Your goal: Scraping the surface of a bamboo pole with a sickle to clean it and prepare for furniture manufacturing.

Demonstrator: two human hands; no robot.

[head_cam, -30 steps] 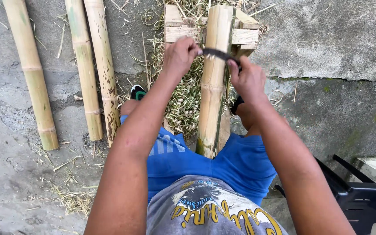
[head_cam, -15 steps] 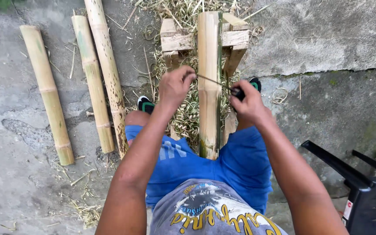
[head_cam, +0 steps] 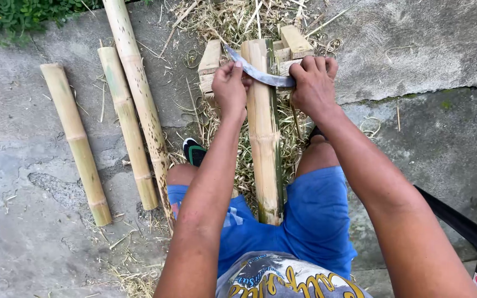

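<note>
Both of our hands are clenched on a curved metal blade (head_cam: 260,73) laid crosswise over a bamboo pole (head_cam: 264,127). Our left hand (head_cam: 229,88) pinches the blade's pointed end between thumb and fingers, just left of the pole, while our right hand (head_cam: 313,83) is wrapped in a full fist around the other end, just right of the pole, so whatever handle is there is hidden inside the fist. We see the blade touching the pole's upper surface near its far end.

From the head camera, looking down, this bamboo pole runs away from us between our knees. Its near end sits against our blue shorts (head_cam: 310,221), and its far end rests on a small wooden block frame (head_cam: 212,65) that stands on the concrete ground (head_cam: 28,221). Part of the pole's skin shows green along its right edge, and the rest is pale.

Under and around the frame lies a heap of thin bamboo shavings (head_cam: 233,22). To our left, three more bamboo poles (head_cam: 122,121) lie on the concrete side by side, well apart from our hands. We can see a dark sandal with a green edge (head_cam: 195,152) beside our left knee. At the lower right edge a dark plastic chair (head_cam: 470,232) shows in part.
</note>
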